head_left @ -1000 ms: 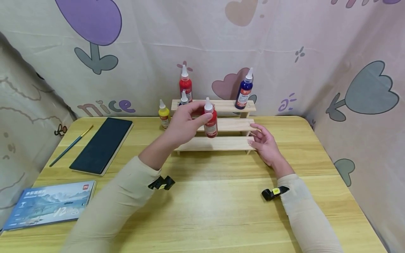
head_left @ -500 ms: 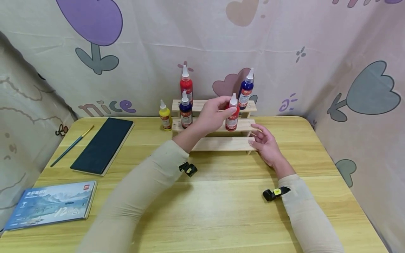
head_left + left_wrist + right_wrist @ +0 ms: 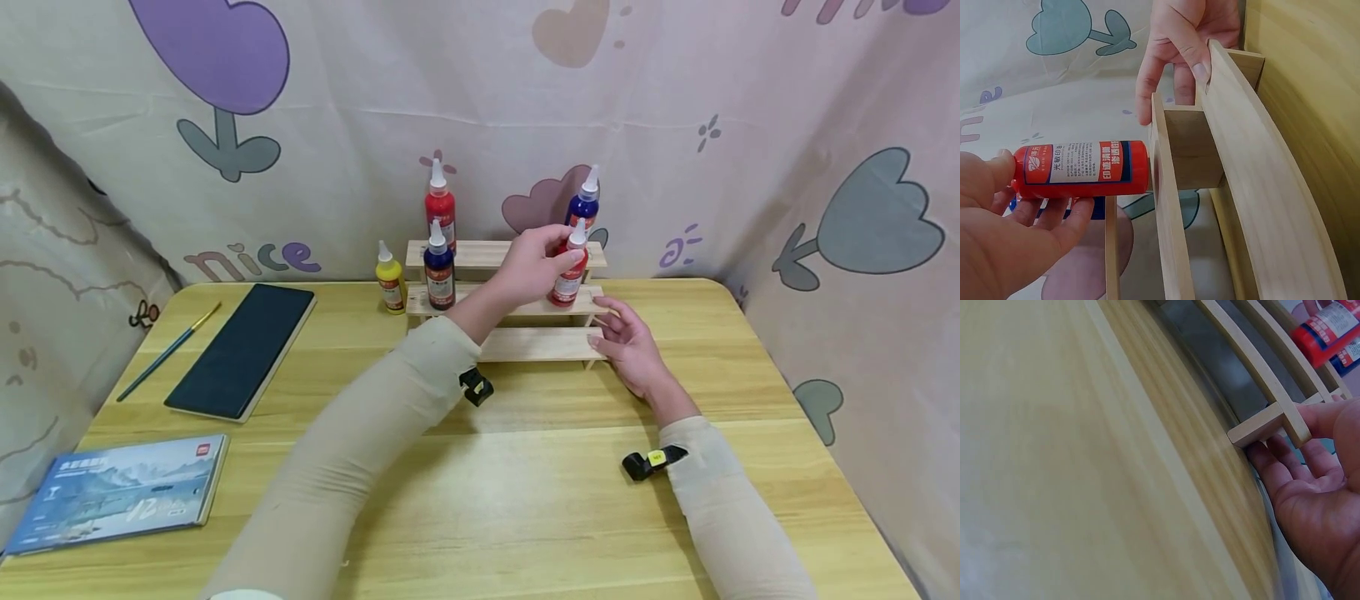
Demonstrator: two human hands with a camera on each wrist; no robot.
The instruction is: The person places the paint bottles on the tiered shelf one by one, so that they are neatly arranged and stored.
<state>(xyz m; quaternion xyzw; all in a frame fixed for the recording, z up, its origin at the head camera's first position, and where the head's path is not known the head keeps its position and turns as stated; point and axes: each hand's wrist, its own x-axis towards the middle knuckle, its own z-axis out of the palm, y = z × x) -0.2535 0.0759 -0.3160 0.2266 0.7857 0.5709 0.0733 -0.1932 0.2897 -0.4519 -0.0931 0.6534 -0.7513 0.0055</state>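
Observation:
A three-tier wooden stand [image 3: 540, 343] is at the back of the table. My left hand [image 3: 531, 265] grips a red bottle [image 3: 567, 285] with a white nozzle, upright at the right end of the middle tier. In the left wrist view, the base of that bottle [image 3: 1082, 169] is at the tier's surface; I cannot tell whether they touch. The stand's right end is held by my right hand [image 3: 628, 348], thumb on the lowest tier. A blue bottle [image 3: 582, 208] on the top tier is partly hidden behind the red one.
Left on the stand are another red bottle [image 3: 440, 208] on top and a dark blue bottle [image 3: 439, 275] on the middle tier. A yellow bottle [image 3: 390, 283] stands beside it. Further left lie a paintbrush [image 3: 168, 354], a dark notebook [image 3: 243, 350] and a blue pad [image 3: 120, 492].
My left hand has carried the red bottle rightward, from in front of the stand's middle to the right end of the middle tier. My right hand has stayed at the stand's end.

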